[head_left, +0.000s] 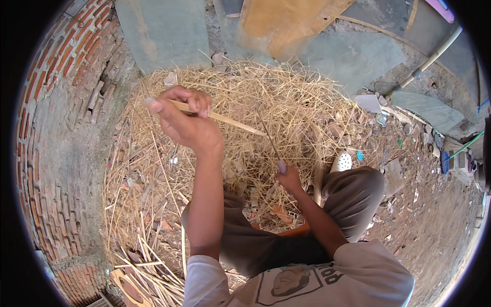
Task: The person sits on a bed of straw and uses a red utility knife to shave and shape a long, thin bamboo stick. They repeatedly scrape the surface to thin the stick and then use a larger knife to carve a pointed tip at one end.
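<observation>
My left hand (pixel 183 116) is raised over a heap of dry shavings and grips one end of a pale bamboo stick (pixel 232 122). The stick slants down to the right, and its far tip meets a thin dark blade (pixel 268 138). My right hand (pixel 287 176) sits lower, near my knee, closed around the blade's lower end. The blade points up and left toward the stick's tip. My knees in brown trousers (pixel 353 197) show below the hands.
A big heap of straw-coloured bamboo shavings (pixel 286 97) covers the ground ahead. A brick wall (pixel 56 128) curves along the left. Cut bamboo strips (pixel 148 266) lie at lower left. Flat grey slabs (pixel 163 30), a board and a pipe (pixel 434 56) lie behind; a white sandal (pixel 341 161) is at right.
</observation>
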`<act>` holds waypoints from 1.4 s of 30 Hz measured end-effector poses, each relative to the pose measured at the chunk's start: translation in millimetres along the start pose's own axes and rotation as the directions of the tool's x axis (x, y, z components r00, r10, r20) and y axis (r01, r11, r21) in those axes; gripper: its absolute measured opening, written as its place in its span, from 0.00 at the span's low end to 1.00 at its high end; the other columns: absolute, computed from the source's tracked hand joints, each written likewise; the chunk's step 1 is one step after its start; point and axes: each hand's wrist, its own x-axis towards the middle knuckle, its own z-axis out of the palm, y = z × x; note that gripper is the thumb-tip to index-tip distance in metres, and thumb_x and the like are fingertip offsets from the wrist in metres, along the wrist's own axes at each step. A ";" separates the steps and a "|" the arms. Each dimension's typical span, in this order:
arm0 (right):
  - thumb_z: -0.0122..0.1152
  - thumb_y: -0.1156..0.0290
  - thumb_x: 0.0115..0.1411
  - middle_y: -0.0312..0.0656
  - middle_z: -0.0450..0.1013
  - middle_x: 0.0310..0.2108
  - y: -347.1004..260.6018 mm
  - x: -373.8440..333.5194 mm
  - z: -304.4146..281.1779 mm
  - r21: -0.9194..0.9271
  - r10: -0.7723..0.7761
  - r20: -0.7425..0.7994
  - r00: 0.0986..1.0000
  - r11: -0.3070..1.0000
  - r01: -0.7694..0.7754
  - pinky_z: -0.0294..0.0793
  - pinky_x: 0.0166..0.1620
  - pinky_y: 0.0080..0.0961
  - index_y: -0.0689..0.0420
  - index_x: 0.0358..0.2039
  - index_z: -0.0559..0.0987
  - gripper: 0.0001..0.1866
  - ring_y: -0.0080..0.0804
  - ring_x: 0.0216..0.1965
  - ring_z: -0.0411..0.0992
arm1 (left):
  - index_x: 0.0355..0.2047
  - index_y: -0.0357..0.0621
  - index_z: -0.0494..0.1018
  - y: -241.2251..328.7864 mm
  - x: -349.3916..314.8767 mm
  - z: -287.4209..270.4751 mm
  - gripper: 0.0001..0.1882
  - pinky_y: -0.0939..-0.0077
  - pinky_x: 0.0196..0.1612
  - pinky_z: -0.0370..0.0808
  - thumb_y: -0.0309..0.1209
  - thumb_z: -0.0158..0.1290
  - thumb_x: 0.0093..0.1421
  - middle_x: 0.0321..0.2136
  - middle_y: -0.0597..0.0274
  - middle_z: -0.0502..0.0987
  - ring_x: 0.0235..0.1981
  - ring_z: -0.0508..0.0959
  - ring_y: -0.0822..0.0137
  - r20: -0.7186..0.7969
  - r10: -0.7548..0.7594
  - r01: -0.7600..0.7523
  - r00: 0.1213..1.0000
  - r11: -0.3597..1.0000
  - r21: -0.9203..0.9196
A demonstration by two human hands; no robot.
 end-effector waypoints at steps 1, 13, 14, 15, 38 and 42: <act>0.60 0.67 0.48 0.53 0.75 0.23 8.2 -0.6 3.1 -0.005 -0.004 -0.025 1.000 1.000 0.004 0.72 0.32 0.39 0.65 0.27 0.76 0.12 0.47 0.26 0.76 | 0.22 0.45 0.65 -10.3 -1.5 -2.5 0.32 0.81 0.18 0.57 0.62 0.36 0.65 0.13 0.69 0.61 0.12 0.59 0.76 0.010 -0.027 0.027 1.000 1.000 0.000; 0.58 0.62 0.53 0.49 0.75 0.23 16.6 1.4 3.6 0.052 0.092 0.085 0.992 0.994 -0.097 0.72 0.29 0.37 0.64 0.32 0.76 0.16 0.42 0.22 0.75 | 0.31 0.42 0.69 -18.7 8.7 -16.7 0.40 0.78 0.22 0.57 0.70 0.30 0.61 0.15 0.68 0.62 0.16 0.60 0.74 0.333 -0.272 0.351 0.903 0.914 -0.205; 0.58 0.61 0.53 0.50 0.75 0.25 15.3 0.8 1.7 0.053 0.116 0.096 0.989 0.991 -0.121 0.72 0.34 0.39 0.62 0.35 0.77 0.17 0.45 0.26 0.76 | 0.33 0.40 0.70 -17.5 6.8 -15.2 0.43 0.78 0.23 0.57 0.72 0.29 0.59 0.15 0.68 0.63 0.16 0.60 0.74 0.367 -0.269 0.375 0.890 0.890 -0.259; 0.58 0.61 0.53 0.50 0.75 0.23 8.1 0.7 -1.4 0.046 0.136 0.122 0.983 0.989 -0.142 0.72 0.33 0.38 0.62 0.33 0.76 0.16 0.44 0.24 0.76 | 0.36 0.39 0.70 -14.8 7.2 -15.2 0.45 0.78 0.23 0.57 0.74 0.27 0.58 0.15 0.67 0.63 0.16 0.60 0.74 0.398 -0.259 0.393 0.880 0.867 -0.307; 0.60 0.68 0.52 0.46 0.70 0.15 -11.6 -6.4 -12.6 0.105 0.124 0.111 0.986 0.985 -0.135 0.66 0.16 0.33 0.68 0.23 0.73 0.14 0.34 0.10 0.68 | 0.41 0.40 0.65 1.6 -22.5 2.2 0.43 0.79 0.24 0.61 0.73 0.33 0.57 0.18 0.66 0.65 0.18 0.62 0.75 0.507 -0.104 0.249 0.856 0.941 -0.229; 0.59 0.68 0.52 0.48 0.70 0.16 -4.9 -6.4 -10.0 0.100 0.055 0.078 0.995 0.993 -0.063 0.66 0.17 0.34 0.69 0.24 0.74 0.13 0.35 0.12 0.69 | 0.33 0.44 0.64 -3.5 -27.0 1.5 0.26 0.81 0.21 0.61 0.58 0.45 0.64 0.18 0.66 0.64 0.17 0.61 0.76 0.420 -0.197 0.192 0.886 0.980 0.054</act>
